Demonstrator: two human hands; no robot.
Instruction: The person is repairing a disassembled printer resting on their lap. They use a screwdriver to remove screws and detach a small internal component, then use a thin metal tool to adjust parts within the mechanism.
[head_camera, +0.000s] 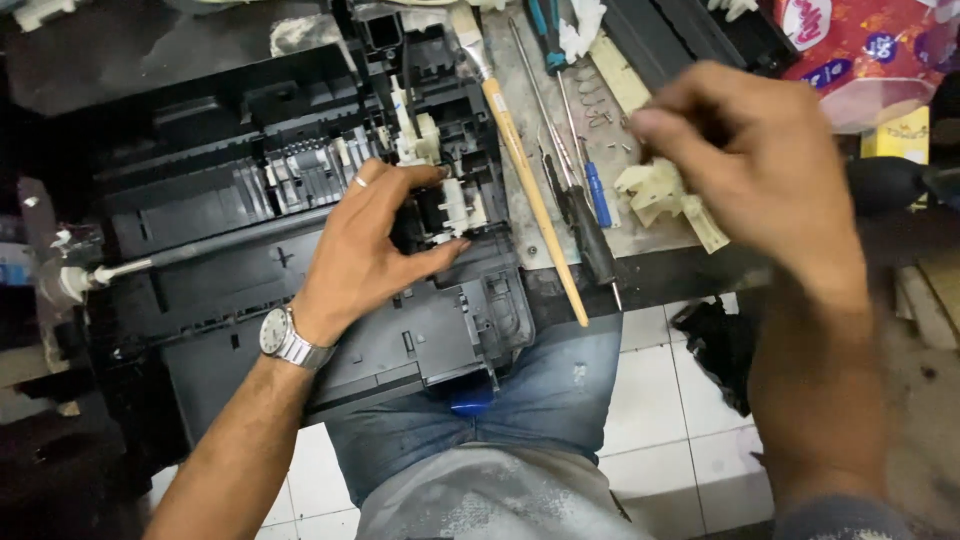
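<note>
R hand (745, 170) motion-blurred, can't tell if its fingers pinch anything. L hand (375, 235) covers part of the white gear assy (452, 205) in the black printer chassis (200, 220); contact pt hidden. Red patterned pack (860, 50) cut off at top-right edge. Small springs (598, 100) on tabletop (640, 240) too small to count.

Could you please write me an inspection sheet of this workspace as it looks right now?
Surface: worn grey bench top, dusty.
Job's things: opened black plastic printer chassis with a white gear assembly; cream plastic part.
Clutter: wooden-handled paintbrush, blue-handled screwdriver, loose small springs.
Grippers: left hand pinches around the gear assembly; right hand blurred above the cream part, grip unclear.
Cables: nothing seen.
Surroundings: white tiled floor, colourful packet.
</note>
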